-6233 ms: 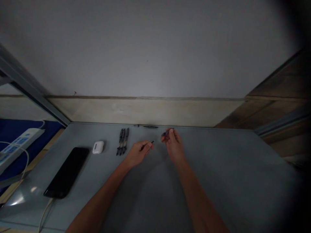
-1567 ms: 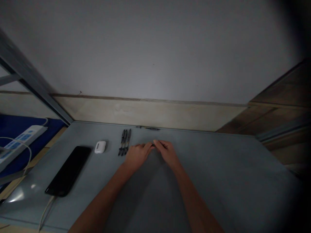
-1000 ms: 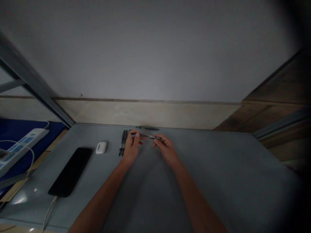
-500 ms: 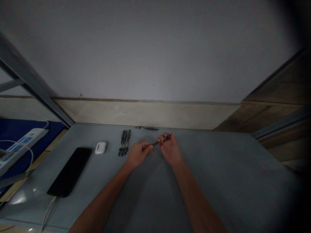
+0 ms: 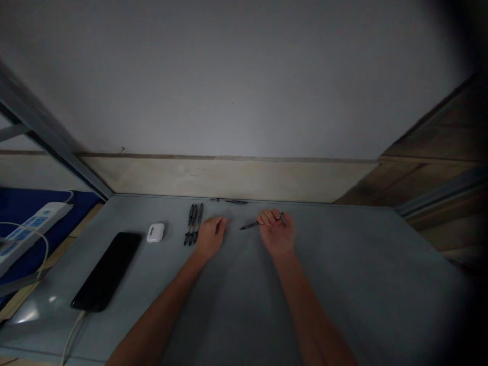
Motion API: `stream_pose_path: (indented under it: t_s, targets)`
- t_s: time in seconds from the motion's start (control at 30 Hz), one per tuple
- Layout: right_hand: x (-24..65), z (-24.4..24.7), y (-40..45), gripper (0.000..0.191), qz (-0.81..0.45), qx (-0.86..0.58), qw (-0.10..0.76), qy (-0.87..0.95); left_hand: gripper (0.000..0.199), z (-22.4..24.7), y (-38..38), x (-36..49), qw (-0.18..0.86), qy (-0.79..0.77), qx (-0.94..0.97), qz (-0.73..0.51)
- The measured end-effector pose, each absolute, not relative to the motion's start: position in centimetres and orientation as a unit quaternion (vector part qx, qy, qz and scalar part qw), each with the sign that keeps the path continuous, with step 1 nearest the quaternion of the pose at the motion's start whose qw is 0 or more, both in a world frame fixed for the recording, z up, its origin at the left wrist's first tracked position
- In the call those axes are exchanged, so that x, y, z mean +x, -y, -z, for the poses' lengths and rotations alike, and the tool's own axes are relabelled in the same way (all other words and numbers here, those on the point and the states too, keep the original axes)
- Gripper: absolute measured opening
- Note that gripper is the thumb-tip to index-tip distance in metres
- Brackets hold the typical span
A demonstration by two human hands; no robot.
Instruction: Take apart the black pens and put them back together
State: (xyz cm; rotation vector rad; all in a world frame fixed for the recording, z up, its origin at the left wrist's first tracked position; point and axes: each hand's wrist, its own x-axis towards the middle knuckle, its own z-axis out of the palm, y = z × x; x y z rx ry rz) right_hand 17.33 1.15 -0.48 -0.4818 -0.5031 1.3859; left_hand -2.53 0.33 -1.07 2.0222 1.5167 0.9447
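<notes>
In my right hand (image 5: 278, 235), turned palm up with the fingers curled, I hold a dark pen (image 5: 249, 225). Its pointed end sticks out to the left, clear of my fingers. My left hand (image 5: 211, 237) is closed on a small dark piece (image 5: 218, 227), possibly a pen cap, mostly hidden by the fingers. A gap separates that hand from the pen tip. Just left of my left hand, three dark pens (image 5: 193, 223) lie side by side on the grey tabletop (image 5: 236, 300).
Another dark pen (image 5: 236, 202) lies along the back edge, near the wall (image 5: 229, 178). To the left are a white earbud case (image 5: 155, 233) and a black phone (image 5: 107, 272) with a cable (image 5: 72, 335). A white power strip (image 5: 32, 231) rests beyond the table's left side.
Both hands were on the pen; now they are apart. My left hand has moved slightly left with the small dark piece, and my right hand has gone right with the pen.
</notes>
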Motion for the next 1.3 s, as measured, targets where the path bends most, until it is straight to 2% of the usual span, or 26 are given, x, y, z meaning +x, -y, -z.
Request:
stream_pose_path:
  t_s: [0.13, 0.37, 0.8, 1.3]
  targets:
    - [17.67, 0.58, -1.29, 0.033, -0.613, -0.223, 0.721, 0.235, 0.033, 1.30, -0.73, -2.76, 0.226, -0.551, 0.738, -0.319]
    - [17.48, 0.15, -0.97, 0.032, -0.618, -0.215, 0.720, 0.230, 0.030, 1.16, -0.30, -2.20, 0.171, -0.510, 0.797, -0.275]
    - [17.43, -0.05, -0.92, 0.035, -0.611, -0.227, 0.716, 0.250, 0.027, 0.91, -0.28, -2.03, 0.174, -0.508, 0.802, -0.263]
    - [17.51, 0.02, -0.85, 0.032, -0.638, -0.176, 0.718, 0.216, 0.025, 1.03, -0.27, -2.03, 0.165, -0.503, 0.805, -0.268]
